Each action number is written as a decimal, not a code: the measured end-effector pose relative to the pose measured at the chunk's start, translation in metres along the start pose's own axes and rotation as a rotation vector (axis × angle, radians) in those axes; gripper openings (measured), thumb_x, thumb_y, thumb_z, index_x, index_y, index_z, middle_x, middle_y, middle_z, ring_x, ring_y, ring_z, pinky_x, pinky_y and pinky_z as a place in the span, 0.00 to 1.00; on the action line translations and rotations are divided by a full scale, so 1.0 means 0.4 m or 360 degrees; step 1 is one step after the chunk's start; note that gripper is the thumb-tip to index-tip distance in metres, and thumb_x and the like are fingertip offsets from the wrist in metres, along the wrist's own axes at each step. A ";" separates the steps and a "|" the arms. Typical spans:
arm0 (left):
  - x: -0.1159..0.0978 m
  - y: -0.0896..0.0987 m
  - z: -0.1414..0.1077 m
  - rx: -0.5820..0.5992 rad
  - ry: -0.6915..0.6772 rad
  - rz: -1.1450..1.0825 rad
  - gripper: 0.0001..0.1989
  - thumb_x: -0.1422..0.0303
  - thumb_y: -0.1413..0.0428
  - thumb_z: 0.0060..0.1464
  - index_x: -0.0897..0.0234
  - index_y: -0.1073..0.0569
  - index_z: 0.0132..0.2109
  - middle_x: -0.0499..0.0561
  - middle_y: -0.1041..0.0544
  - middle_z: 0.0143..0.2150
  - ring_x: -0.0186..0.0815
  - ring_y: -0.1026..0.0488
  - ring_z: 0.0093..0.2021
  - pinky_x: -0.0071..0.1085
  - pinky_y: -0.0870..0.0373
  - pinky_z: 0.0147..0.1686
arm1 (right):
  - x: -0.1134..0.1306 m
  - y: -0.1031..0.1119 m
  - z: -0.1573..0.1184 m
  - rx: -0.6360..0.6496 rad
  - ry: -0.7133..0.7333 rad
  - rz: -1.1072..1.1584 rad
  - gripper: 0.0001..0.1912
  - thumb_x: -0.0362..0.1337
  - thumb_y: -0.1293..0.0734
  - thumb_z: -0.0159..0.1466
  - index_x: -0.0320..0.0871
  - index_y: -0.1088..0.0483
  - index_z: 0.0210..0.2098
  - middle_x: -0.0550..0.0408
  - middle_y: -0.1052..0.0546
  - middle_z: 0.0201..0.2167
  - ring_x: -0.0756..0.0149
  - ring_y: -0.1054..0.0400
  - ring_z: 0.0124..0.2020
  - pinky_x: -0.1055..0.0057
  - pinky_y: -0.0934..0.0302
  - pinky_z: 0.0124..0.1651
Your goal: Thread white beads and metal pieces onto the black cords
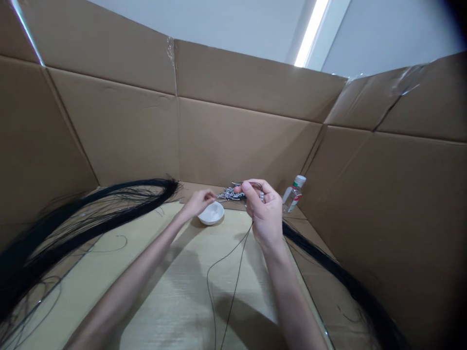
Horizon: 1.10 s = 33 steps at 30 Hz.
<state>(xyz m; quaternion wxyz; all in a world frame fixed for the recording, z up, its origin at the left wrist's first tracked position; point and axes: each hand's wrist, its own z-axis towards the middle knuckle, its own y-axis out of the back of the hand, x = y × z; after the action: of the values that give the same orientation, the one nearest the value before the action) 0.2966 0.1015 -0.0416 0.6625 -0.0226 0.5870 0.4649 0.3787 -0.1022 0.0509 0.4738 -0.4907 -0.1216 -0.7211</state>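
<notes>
With the near side as six o'clock, a white-capped clear bottle (pixel 292 196) stands at one o'clock. Cardboard walls (pixel 251 133) curve from ten to two, clear tape (pixel 410 87) glinting near two; a strip light (pixel 311 33) glows above at one.

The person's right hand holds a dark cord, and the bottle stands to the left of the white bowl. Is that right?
Not quite: the head view shows the bottle to the right of the white bowl. The right hand does hold a dark cord.
</notes>
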 end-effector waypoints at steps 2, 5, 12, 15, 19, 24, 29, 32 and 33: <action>0.050 -0.037 0.007 0.0150 0.0103 0.0184 0.15 0.57 0.38 0.63 0.67 0.24 0.38 0.50 0.21 0.36 0.39 0.23 0.37 0.39 0.26 0.45 | 0.002 0.002 0.002 -0.0004 0.0014 -0.0020 0.11 0.42 0.23 0.63 0.42 0.24 0.38 0.51 0.16 0.33 0.66 0.24 0.36 0.73 0.38 0.31; 0.091 -0.081 0.007 0.0309 0.0261 0.0450 0.16 0.57 0.39 0.65 0.67 0.24 0.39 0.49 0.22 0.36 0.38 0.23 0.37 0.38 0.25 0.43 | 0.003 0.003 0.004 -0.0008 0.0033 -0.0035 0.11 0.41 0.23 0.63 0.43 0.24 0.38 0.51 0.16 0.34 0.64 0.22 0.39 0.70 0.33 0.37; 0.095 -0.095 0.018 0.0458 0.0446 0.0857 0.14 0.59 0.39 0.65 0.68 0.23 0.43 0.52 0.21 0.42 0.41 0.22 0.44 0.42 0.23 0.48 | 0.003 0.005 0.005 -0.0032 0.0058 -0.0017 0.11 0.41 0.21 0.61 0.44 0.23 0.37 0.53 0.15 0.33 0.61 0.20 0.40 0.67 0.28 0.43; 0.086 -0.084 0.016 0.0426 0.0429 0.0875 0.12 0.60 0.38 0.65 0.67 0.22 0.44 0.52 0.20 0.43 0.41 0.22 0.45 0.43 0.24 0.49 | 0.007 0.007 0.003 -0.0056 0.0092 -0.0011 0.10 0.40 0.20 0.59 0.45 0.22 0.36 0.54 0.16 0.32 0.62 0.20 0.39 0.67 0.27 0.43; 0.068 -0.059 0.015 0.0286 0.0367 0.0771 0.11 0.62 0.37 0.64 0.67 0.23 0.41 0.52 0.21 0.40 0.40 0.22 0.44 0.44 0.25 0.50 | 0.012 0.008 -0.003 -0.0110 0.0184 -0.0074 0.10 0.38 0.20 0.58 0.45 0.21 0.35 0.56 0.16 0.31 0.65 0.20 0.35 0.71 0.28 0.38; -0.023 0.005 0.010 0.0070 0.0119 0.0328 0.08 0.67 0.38 0.63 0.67 0.23 0.37 0.51 0.21 0.35 0.39 0.23 0.39 0.37 0.28 0.45 | 0.015 0.011 -0.009 -0.0169 0.0342 -0.0170 0.08 0.37 0.20 0.59 0.45 0.21 0.36 0.57 0.17 0.30 0.67 0.21 0.32 0.74 0.30 0.32; -0.193 0.046 -0.065 -0.0085 -0.0160 -0.0275 0.15 0.57 0.42 0.65 0.65 0.22 0.43 0.52 0.19 0.39 0.35 0.23 0.38 0.28 0.28 0.37 | 0.022 -0.003 -0.026 -0.0327 0.0545 -0.0231 0.08 0.34 0.21 0.60 0.45 0.22 0.36 0.59 0.18 0.31 0.66 0.19 0.34 0.72 0.26 0.36; -0.274 0.041 -0.133 -0.0169 -0.0248 -0.0745 0.13 0.57 0.36 0.61 0.63 0.20 0.44 0.49 0.19 0.37 0.31 0.23 0.36 0.23 0.27 0.36 | 0.031 -0.019 -0.045 -0.0437 0.0704 -0.0321 0.07 0.33 0.22 0.60 0.45 0.23 0.36 0.58 0.17 0.31 0.64 0.19 0.34 0.70 0.25 0.35; -0.292 0.037 -0.153 -0.0173 -0.0270 -0.0952 0.12 0.59 0.33 0.59 0.62 0.19 0.43 0.48 0.19 0.37 0.29 0.22 0.36 0.21 0.26 0.36 | 0.035 -0.025 -0.052 -0.0464 0.0763 -0.0349 0.07 0.32 0.22 0.60 0.45 0.23 0.36 0.58 0.17 0.31 0.64 0.19 0.34 0.71 0.25 0.35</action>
<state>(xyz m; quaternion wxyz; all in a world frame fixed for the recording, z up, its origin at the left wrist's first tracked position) 0.2552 0.0058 0.0405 0.8142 -0.1907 0.4713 0.2803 0.3575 -0.1184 0.0552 0.3329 -0.3533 0.0465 -0.8730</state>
